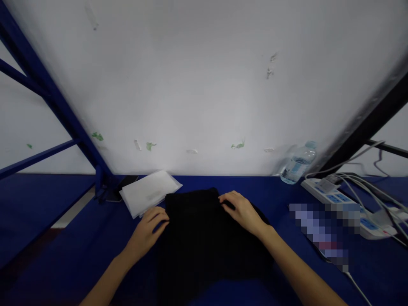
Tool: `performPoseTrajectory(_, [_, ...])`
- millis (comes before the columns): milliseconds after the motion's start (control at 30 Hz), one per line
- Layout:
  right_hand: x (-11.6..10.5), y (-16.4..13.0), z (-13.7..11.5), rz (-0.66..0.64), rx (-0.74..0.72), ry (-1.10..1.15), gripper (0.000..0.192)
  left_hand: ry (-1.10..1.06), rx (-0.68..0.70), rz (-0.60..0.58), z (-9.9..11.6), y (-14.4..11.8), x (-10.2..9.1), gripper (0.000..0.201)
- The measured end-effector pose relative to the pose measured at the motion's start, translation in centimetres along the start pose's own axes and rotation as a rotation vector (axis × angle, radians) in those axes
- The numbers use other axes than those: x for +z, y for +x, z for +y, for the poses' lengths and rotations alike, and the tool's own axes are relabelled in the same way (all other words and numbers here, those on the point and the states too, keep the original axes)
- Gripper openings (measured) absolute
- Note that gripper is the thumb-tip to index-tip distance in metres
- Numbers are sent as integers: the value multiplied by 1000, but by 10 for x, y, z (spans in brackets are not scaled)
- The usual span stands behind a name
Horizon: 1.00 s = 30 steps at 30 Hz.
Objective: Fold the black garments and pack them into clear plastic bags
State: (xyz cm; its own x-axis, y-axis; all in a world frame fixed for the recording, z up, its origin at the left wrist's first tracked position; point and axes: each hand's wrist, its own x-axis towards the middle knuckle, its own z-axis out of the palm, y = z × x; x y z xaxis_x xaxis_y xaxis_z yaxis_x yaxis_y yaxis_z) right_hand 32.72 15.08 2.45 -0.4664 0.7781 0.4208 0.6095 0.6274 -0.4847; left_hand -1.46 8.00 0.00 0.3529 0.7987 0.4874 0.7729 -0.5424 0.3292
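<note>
A black garment (204, 238) lies on the blue tabletop in front of me, its far edge straight and its near part dark and hard to make out. My left hand (148, 229) is at the garment's left edge near the far corner, thumb and fingertips closed on the cloth. At the far right corner, my right hand (242, 210) has its thumb and fingers bent together on the edge of the cloth. Part of the garment spreads out to the right beneath my right wrist.
White sheets (149, 193) lie beyond my left hand, partly over a dark flat object (123, 187). A water bottle (298, 163) leans against the white wall (204, 85). To the right are a power strip (341, 199) with cables and a phone (318, 238) with a blurred-out screen.
</note>
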Motion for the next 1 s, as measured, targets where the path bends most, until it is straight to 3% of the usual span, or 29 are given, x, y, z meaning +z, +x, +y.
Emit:
performPoseTrajectory(167, [4, -29, -4, -76, -77, -74, 18, -36, 15, -198, 6, -24, 10, 17])
performPoseTrajectory(233, [2, -31, -3, -66, -73, -68, 20, -21, 2, -214, 6, -24, 10, 21])
performPoseTrajectory(367, [-14, -21, 17, 105, 137, -129, 21, 21, 24, -141, 12, -18, 4, 33])
performPoseTrajectory(433, [-22, -13, 34, 172, 254, -175, 21, 47, 45, -173, 19, -17, 1, 39])
performPoseTrajectory(600, [-23, -1, 62, 126, 313, -156, 19, 102, 55, -307, 33, -26, 2, 54])
performPoseTrajectory(800, [-34, -8, 43, 167, 284, -73, 15, 88, 57, -327, 12, -36, 8, 52])
performPoseTrajectory(900, [-42, -32, 33, 164, 215, -11, 16, 73, 63, -296, 4, -36, 8, 47])
performPoseTrajectory(1000, [-39, -61, 31, 84, 170, -12, 15, 90, 59, -228, 14, -35, 6, 45])
